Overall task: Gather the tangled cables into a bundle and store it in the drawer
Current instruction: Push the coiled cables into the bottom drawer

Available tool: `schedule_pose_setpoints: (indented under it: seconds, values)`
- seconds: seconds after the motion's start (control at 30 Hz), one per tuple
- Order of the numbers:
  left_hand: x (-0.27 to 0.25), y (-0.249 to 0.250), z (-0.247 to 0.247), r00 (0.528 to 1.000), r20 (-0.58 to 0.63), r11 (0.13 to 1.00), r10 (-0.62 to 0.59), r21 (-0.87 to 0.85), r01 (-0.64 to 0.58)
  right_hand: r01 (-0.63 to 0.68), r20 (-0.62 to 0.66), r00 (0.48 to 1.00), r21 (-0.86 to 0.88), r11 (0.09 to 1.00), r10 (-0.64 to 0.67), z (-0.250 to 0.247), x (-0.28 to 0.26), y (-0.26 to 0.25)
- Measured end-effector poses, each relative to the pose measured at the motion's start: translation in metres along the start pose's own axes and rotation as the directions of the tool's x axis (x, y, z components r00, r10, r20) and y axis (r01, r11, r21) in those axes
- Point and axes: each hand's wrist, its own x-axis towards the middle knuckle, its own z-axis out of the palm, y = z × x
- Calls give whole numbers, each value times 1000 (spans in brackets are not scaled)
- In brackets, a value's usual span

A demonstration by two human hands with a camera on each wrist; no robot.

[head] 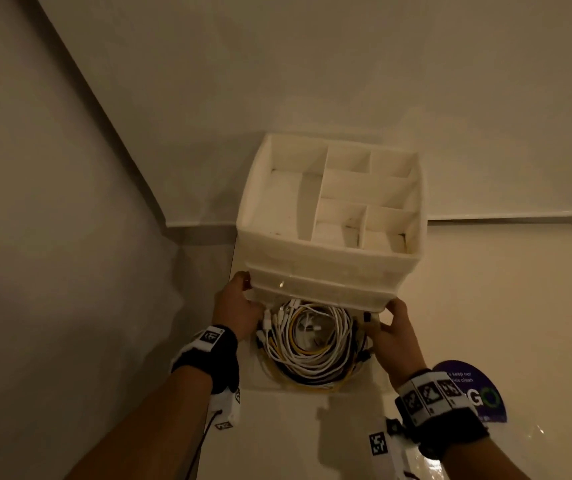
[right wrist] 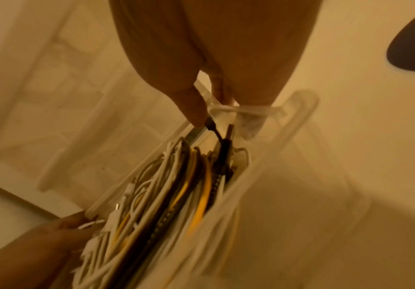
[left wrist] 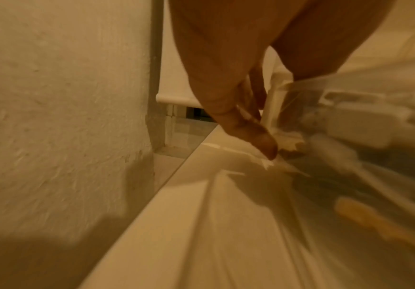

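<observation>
A coiled cable bundle (head: 298, 358) of white, yellow and black leads lies inside the clear bottom drawer (head: 255, 372), which stands pulled out from the white organizer (head: 329, 268). My left hand (head: 239, 306) grips the drawer's left side close to the organizer's corner. My right hand (head: 390, 327) pinches the right side wall. The right wrist view shows the right hand (right wrist: 209, 97) with its thumb inside the drawer (right wrist: 263, 176), next to a black plug, and the cable bundle (right wrist: 164, 195) below it. In the left wrist view the left hand (left wrist: 238, 109) runs down the drawer (left wrist: 325, 88) wall.
The organizer has several open compartments on top and stands on a glossy white tabletop (head: 485, 306). A wall (head: 52, 237) runs close along the left, beyond the table's left edge. A purple round sticker (head: 475, 393) lies on the table to the right.
</observation>
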Motion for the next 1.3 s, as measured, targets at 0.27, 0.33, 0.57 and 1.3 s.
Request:
schedule_pose_setpoints:
  seconds: [0.27,0.33,0.57,1.3]
  values:
    - [-4,3,10,995,-100,997,28,71,-21,-3,-130,992,-95,995,-9,1,8,0]
    - [-8,4,6,996,-77,997,49,66,-44,-24,-112,994,-21,1000,21,-3,8,-1]
    - [-39,-34,-29,936,344,985,-75,-123,124,117,429,903,-268,956,9,-74,-10,1]
    - [-47,-39,-17,941,321,990,106,50,-129,296,392,915,-481,825,-100,-60,-3,4]
